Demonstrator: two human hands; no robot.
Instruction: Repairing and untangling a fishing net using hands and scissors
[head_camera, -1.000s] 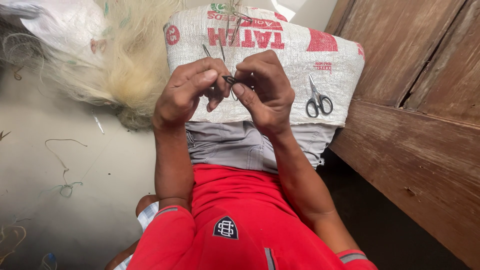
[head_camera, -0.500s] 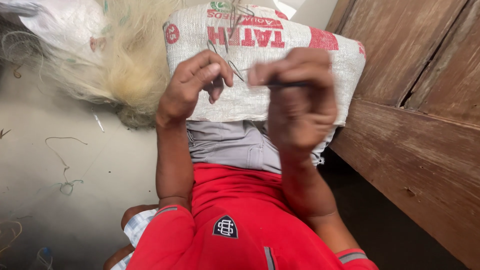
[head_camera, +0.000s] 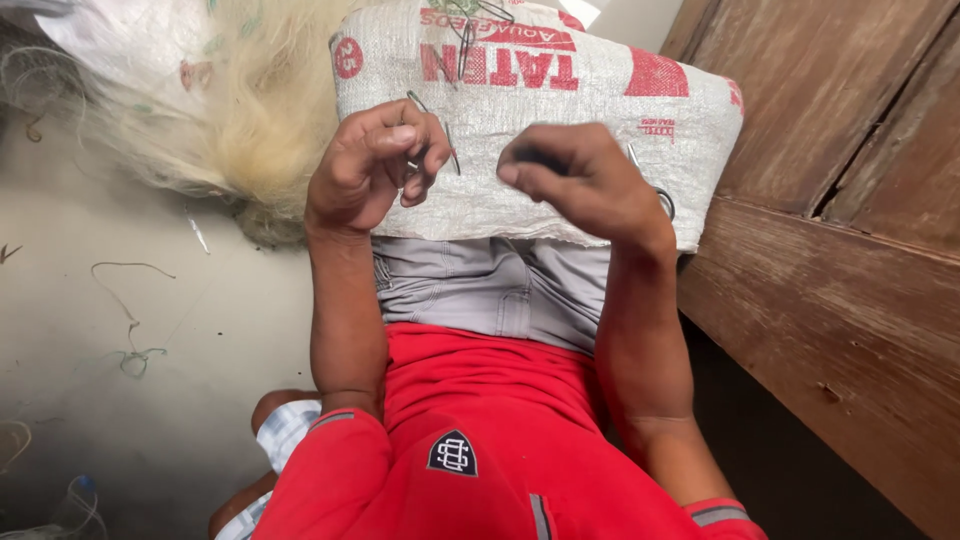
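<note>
My left hand (head_camera: 372, 165) pinches a thin dark cord or wire (head_camera: 437, 125) that loops up over a white woven sack (head_camera: 560, 90) with red print lying across my lap. My right hand (head_camera: 585, 180) is held apart from the left, fingers curled shut around something small and dark that I cannot make out. A pair of small scissors (head_camera: 655, 190) lies on the sack, mostly hidden behind my right hand. I am seated in a red shirt and grey shorts.
A pale yellowish heap of fine netting (head_camera: 235, 110) lies on the grey floor to the left. Loose bits of green thread (head_camera: 130, 340) are scattered on the floor. Worn wooden boards (head_camera: 850, 260) run along the right side.
My hands were together over the sack, working the cord. The right hand pulled away toward me and to the right, and now sits lower, covering the scissors.
</note>
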